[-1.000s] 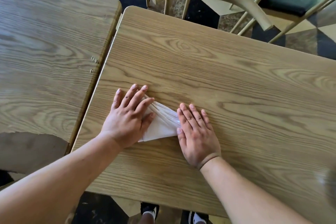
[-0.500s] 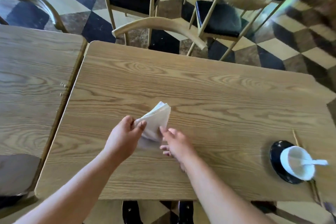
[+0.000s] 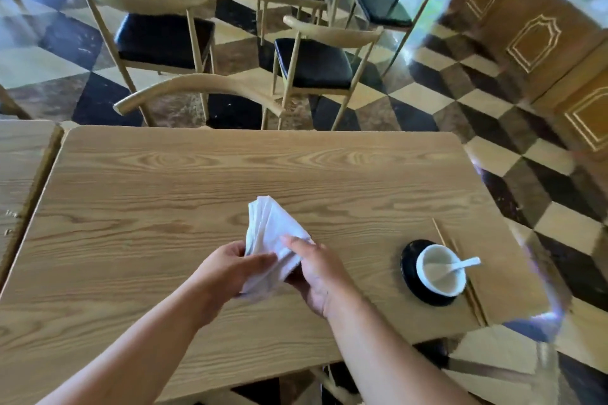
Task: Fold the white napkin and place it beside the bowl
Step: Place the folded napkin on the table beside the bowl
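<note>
Here the folded white napkin (image 3: pixel 269 240) is held up above the wooden tabletop (image 3: pixel 164 207), gripped from both sides. The left hand (image 3: pixel 230 268) pinches its lower left edge between thumb and fingers, while the right hand (image 3: pixel 316 273) is closed on its lower right part, the thumb lying across the cloth. The napkin's layered upper end fans away from the person. Well to the right, near the tabletop's edge, a white bowl (image 3: pixel 441 270) sits on a black saucer (image 3: pixel 411 270) with a white spoon (image 3: pixel 465 263) resting in it; chopsticks (image 3: pixel 439 233) lie just behind.
</note>
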`<state>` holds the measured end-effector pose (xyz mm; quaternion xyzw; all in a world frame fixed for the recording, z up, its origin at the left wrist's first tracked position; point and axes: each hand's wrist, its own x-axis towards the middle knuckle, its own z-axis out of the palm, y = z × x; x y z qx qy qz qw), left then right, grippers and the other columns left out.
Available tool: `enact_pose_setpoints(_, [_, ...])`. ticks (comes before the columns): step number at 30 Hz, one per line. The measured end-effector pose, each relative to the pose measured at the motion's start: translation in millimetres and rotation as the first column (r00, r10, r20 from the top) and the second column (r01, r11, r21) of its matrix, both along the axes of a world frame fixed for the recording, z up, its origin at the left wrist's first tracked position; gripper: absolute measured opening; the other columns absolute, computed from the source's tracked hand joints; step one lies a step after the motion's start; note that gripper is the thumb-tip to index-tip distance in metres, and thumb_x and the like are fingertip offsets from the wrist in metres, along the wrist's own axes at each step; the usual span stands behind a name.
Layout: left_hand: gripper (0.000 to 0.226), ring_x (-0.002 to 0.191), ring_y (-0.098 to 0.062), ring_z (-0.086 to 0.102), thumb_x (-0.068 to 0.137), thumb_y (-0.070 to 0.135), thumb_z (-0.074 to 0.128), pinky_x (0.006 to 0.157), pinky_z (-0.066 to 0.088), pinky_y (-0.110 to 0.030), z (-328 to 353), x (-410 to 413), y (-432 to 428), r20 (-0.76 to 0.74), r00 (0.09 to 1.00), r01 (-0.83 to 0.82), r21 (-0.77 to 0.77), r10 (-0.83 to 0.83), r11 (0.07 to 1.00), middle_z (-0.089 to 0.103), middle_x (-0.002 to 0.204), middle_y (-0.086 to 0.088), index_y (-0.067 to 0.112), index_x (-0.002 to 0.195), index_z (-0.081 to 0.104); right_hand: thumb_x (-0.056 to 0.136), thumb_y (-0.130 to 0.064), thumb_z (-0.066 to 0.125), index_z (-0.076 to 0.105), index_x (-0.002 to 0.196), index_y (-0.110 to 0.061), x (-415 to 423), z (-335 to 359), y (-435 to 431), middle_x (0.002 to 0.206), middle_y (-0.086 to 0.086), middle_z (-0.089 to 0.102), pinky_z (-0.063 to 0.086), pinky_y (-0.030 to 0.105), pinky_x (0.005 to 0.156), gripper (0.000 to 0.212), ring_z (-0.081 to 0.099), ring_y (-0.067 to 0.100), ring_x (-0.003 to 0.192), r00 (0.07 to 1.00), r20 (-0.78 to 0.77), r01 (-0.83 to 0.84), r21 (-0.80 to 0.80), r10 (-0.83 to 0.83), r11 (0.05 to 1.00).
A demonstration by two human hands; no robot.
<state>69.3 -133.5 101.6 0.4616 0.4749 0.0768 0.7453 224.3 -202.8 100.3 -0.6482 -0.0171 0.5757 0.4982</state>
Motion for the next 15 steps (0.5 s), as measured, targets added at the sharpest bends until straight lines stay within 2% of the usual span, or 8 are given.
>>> enact_pose_setpoints(2, [0.04, 0.086, -0.021, 0.076, 0.081, 0.039, 0.087, 0.065, 0.052, -0.03, 5.6, 32.0, -12.3, 0.035, 0.999, -0.027, 0.01, 0.026, 1.0, 0.082, 0.104, -0.011, 0.016, 0.112, 0.077, 0.098, -0.012, 0.067, 0.075, 0.112, -0.003, 21.4, 2.1, -12.9, 0.097, 0.015, 0.08, 0.061, 0.037, 0.067, 0.019, 0.076, 0.029, 0.08, 1.0, -0.011, -0.004, 0.042, 0.005, 0.999])
enact_pose_setpoints(5, [0.023, 0.085, -0.02, 0.079, 0.091, 0.031, 0.081, 0.062, 0.056, -0.027, 14.4, 77.4, -29.7, 0.052, 0.996, -0.076, 0.014, 0.075, 0.997, 0.083, 0.1, -0.008, 0.016, 0.109, 0.078, 0.102, -0.014, 0.063, 0.075, 0.115, -0.007, 55.6, 5.6, -29.4, 0.104, 0.015, 0.081, 0.061, 0.038, 0.071, 0.019, 0.078, 0.028, 0.089, 0.999, 0.028, -0.028, 0.086, 0.026, 0.996])
enact_pose_setpoints(9, [0.022, 0.1, -0.03, 0.079, 0.093, 0.027, 0.079, 0.087, 0.059, -0.042, 20.5, 132.2, -48.0, 0.056, 0.997, -0.049, 0.025, 0.048, 0.998, 0.083, 0.104, -0.009, 0.014, 0.111, 0.078, 0.103, -0.013, 0.062, 0.074, 0.116, -0.007, 109.9, 15.0, -54.0, 0.103, 0.012, 0.081, 0.061, 0.034, 0.065, 0.019, 0.077, 0.026, 0.09, 0.998, 0.063, 0.009, 0.081, -0.014, 0.997])
enact_pose_setpoints(11, [0.022, 0.104, -0.034, 0.078, 0.094, 0.023, 0.077, 0.093, 0.059, -0.047, 23.6, 159.9, -55.0, 0.07, 0.997, -0.023, 0.023, 0.021, 0.999, 0.082, 0.106, -0.012, 0.011, 0.113, 0.078, 0.103, -0.014, 0.062, 0.074, 0.117, -0.009, 135.3, 20.0, -67.0, 0.107, 0.013, 0.08, 0.06, 0.033, 0.063, 0.019, 0.077, 0.025, 0.091, 0.997, 0.068, 0.037, 0.085, -0.042, 0.996])
enact_pose_setpoints(13, [0.021, 0.103, -0.035, 0.078, 0.096, 0.022, 0.075, 0.09, 0.061, -0.048, 27.7, 187.5, -62.4, 0.072, 0.997, 0.015, 0.033, -0.018, 0.999, 0.082, 0.106, -0.013, 0.01, 0.114, 0.077, 0.104, -0.014, 0.061, 0.073, 0.117, -0.01, 158.7, 25.9, -80.4, 0.105, 0.011, 0.08, 0.059, 0.03, 0.06, 0.019, 0.076, 0.021, 0.086, 0.995, 0.07, 0.06, 0.09, -0.066, 0.994])
enact_pose_setpoints(15, [0.02, 0.099, -0.036, 0.079, 0.097, 0.021, 0.074, 0.084, 0.061, -0.046, 30.1, 212.9, -68.0, 0.062, 0.997, 0.032, 0.042, -0.035, 0.999, 0.082, 0.104, -0.015, 0.009, 0.113, 0.075, 0.105, -0.014, 0.058, 0.073, 0.117, -0.009, 180.5, 30.7, -93.8, 0.105, 0.01, 0.08, 0.059, 0.032, 0.064, 0.02, 0.076, 0.021, 0.089, 0.995, 0.054, 0.073, 0.098, -0.078, 0.993])
